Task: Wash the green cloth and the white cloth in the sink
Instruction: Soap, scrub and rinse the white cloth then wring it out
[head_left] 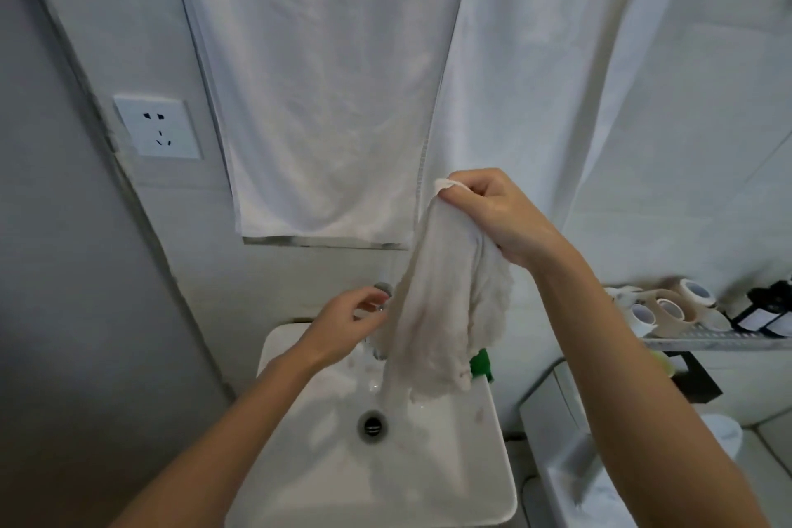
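Two cloths are showing: the right hand [493, 214] is pinching the white cloth [445, 304], dangling it above the sink [385, 480]; the left hand [347, 324], fingers curled, is reaching the tap [382, 289]. The green cloth [481, 362] is lying behind, seemingly awaiting washing.

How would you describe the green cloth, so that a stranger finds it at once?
Find the white sink low in the middle. At its back right corner, behind the white cloth hanging from the right hand, the green cloth peeks out. Nothing else nearby is bright green.
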